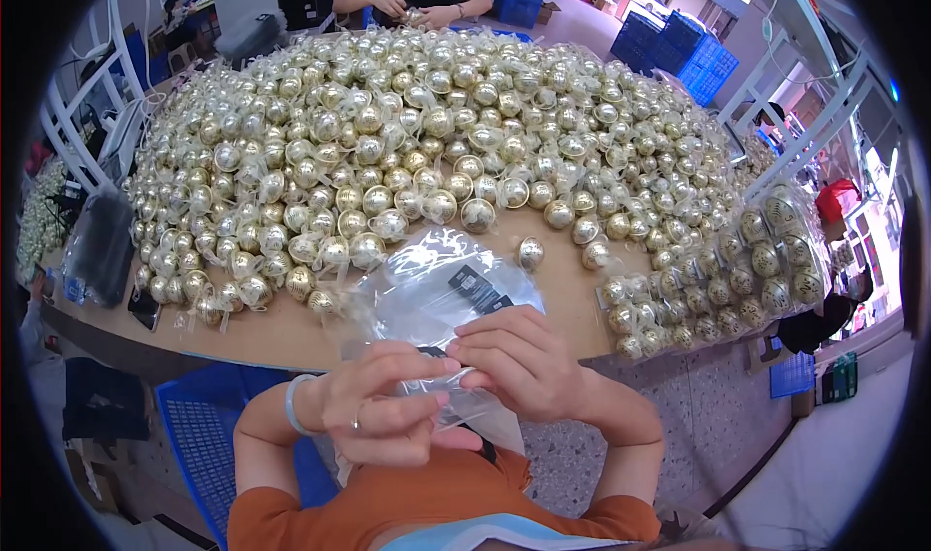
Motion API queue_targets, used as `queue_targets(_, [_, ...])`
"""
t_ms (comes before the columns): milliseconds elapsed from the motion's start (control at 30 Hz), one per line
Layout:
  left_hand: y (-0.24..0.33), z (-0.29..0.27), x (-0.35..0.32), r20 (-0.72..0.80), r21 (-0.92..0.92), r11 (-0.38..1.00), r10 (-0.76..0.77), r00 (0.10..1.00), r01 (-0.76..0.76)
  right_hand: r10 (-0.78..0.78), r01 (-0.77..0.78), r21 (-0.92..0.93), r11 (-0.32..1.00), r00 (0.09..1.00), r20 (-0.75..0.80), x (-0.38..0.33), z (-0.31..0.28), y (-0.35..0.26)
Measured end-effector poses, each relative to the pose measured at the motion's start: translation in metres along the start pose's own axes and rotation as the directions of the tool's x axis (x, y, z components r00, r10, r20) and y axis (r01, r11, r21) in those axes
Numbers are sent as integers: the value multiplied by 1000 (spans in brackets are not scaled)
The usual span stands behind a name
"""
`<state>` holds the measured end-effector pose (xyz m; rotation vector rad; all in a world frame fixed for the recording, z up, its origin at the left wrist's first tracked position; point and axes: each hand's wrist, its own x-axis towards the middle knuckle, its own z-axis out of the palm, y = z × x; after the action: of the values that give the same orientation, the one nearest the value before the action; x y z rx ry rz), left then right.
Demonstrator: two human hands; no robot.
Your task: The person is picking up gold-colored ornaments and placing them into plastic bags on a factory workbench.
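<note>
A clear plastic bag (412,304) with dark printed patches lies partly on the near edge of the table and hangs down in front of me. My left hand (388,405), with a ring and a pale wristband, pinches the bag's near edge between thumb and fingers. Close beside it my right hand (519,362) grips the same edge, its fingertips nearly touching the left ones. A single gold ball (529,252) rests just beyond the bag. Past it spreads a big heap of gold balls (436,129) tied with pale sheer ribbons.
Filled clear packs of gold balls (722,294) stand at the table's right. A stack of clear bags (100,241) and a phone (144,306) lie left. A blue crate (208,444) sits below the table's left front. Across the heap, another person's hands (412,14) handle a ball.
</note>
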<state>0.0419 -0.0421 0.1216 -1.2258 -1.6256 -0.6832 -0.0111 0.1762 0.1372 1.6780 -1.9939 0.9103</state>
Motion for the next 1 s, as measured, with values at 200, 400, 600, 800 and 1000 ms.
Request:
queue_targets(200, [2,-1,1,36,-76,996,-34,999,36,124,-148,166,975,981,149,-10,-1,-1])
queue_targets(400, [-1,-7,-4,-26,-95,974,-208,978,204,114,-112,-153,982,994,0,6,-8,-22])
queue_targets(600, [12,-3,-10,-166,-91,972,-229,959,216,-388,376,-611,697,914,120,9,-18,-22])
queue_targets(800, [13,18,-62,-561,-313,669,-703,437,674,66,-59,-74,996,994,92,73,-4,49])
queue_targets(1000, [39,56,-150,-411,-712,84,-854,-318,697,135,-58,-184,981,886,444,49,136,212])
